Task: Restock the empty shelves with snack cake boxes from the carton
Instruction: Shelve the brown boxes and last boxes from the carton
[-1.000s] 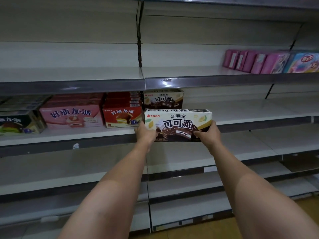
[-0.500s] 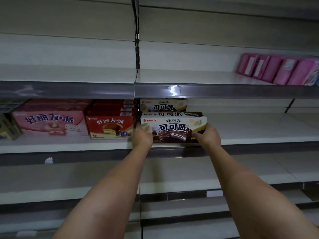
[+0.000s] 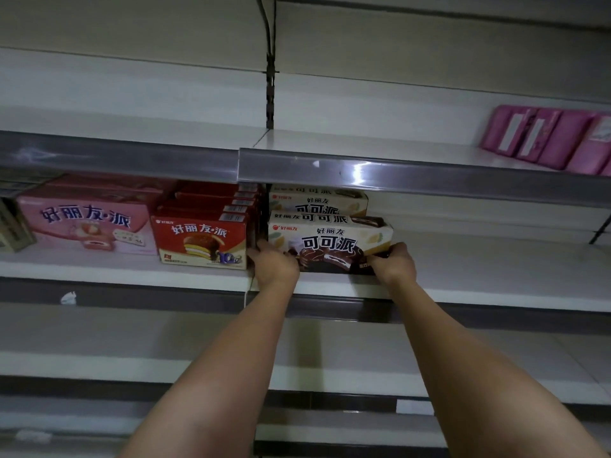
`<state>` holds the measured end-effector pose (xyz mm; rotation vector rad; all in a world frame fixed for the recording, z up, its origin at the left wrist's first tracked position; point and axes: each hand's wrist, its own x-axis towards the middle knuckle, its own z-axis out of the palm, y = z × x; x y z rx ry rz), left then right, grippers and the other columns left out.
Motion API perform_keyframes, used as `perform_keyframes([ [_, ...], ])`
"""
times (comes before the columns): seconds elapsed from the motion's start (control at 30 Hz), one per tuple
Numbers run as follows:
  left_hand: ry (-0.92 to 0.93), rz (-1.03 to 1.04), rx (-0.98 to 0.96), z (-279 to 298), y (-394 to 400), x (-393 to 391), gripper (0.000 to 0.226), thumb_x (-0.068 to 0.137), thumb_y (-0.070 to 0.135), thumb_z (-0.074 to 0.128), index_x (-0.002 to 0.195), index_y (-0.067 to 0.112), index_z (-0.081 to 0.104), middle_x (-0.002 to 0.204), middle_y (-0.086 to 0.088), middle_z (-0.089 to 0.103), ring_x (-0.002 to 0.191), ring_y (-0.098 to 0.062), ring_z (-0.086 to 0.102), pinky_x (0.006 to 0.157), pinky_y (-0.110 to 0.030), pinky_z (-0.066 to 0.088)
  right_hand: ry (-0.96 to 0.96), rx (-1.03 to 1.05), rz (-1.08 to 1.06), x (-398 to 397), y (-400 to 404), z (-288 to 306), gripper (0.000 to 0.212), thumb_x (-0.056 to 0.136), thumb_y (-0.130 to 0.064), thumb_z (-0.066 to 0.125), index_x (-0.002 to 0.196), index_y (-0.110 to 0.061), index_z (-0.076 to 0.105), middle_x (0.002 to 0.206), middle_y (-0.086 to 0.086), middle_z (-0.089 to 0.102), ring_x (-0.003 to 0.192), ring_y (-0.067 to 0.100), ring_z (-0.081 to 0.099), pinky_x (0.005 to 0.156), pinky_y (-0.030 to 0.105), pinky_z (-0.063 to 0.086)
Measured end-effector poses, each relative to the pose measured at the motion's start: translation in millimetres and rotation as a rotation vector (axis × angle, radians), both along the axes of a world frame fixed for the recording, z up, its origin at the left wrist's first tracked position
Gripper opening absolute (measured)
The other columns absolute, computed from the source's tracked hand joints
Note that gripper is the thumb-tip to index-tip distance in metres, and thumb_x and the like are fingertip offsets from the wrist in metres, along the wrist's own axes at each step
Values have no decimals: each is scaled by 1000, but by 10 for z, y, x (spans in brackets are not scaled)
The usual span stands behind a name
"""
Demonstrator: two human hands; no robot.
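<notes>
Cardboard, white and brown: front cocoa pie box (image 3: 330, 241), rectangular, glossy, mid-frame on the middle shelf (image 3: 479, 289).
Grip: left hand (image 3: 276, 266) curled round its lower left corner; right hand (image 3: 393, 264) clasping its lower right corner.
Cocoa boxes: two; rear cocoa pie box (image 3: 319, 201) partly hidden behind.
Red boxes (image 3: 203, 238): row left of centre, count unclear.
Pink box (image 3: 87, 219): one, left.
Pink packets (image 3: 549, 140): upper right, cut off by the frame edge.

middle shelf (image 3: 496, 276) wide open right of the cocoa box (image 3: 330, 241), red boxes (image 3: 201, 238) jammed tight on its left, upper shelf lip (image 3: 363, 171) hanging low overhead, another cocoa box (image 3: 317, 201) right behind
</notes>
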<state>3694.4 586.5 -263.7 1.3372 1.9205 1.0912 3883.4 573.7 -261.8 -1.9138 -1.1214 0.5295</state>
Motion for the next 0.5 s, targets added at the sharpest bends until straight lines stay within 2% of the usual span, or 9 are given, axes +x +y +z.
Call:
perform_keyframes([
  [0.13, -52, 30, -47, 1, 213, 101, 61, 95, 15, 49, 145, 3, 18, 151, -18, 17, 132, -35, 36, 100, -40, 39, 103, 14, 25, 13, 180, -5, 40, 84, -21, 65, 116, -2, 50, 113, 14, 61, 103, 29, 58, 74, 31, 43],
  [0.3, -54, 20, -38, -36, 469, 137, 60, 97, 18, 46, 147, 3, 17, 152, -20, 18, 135, -36, 33, 104, -38, 36, 134, 50, 48, 1, 387, -42, 38, 83, -18, 62, 115, 2, 57, 113, 16, 63, 99, 30, 60, 69, 26, 38],
  [0.37, -91, 21, -8, -72, 547, 144, 60, 98, 20, 45, 148, 4, 16, 152, -20, 20, 135, -36, 34, 104, -37, 36, 164, 56, 52, -14, 435, -38, 37, 84, -16, 61, 117, 2, 57, 116, 17, 62, 98, 28, 58, 71, 26, 38],
  [0.5, -173, 14, 54, -103, 627, 193, 62, 98, 21, 45, 149, 5, 12, 152, -20, 23, 134, -35, 35, 104, -36, 35, 256, 69, 79, -61, 499, -23, 44, 88, -9, 57, 129, 0, 47, 128, 16, 55, 115, 28, 52, 82, 27, 39],
])
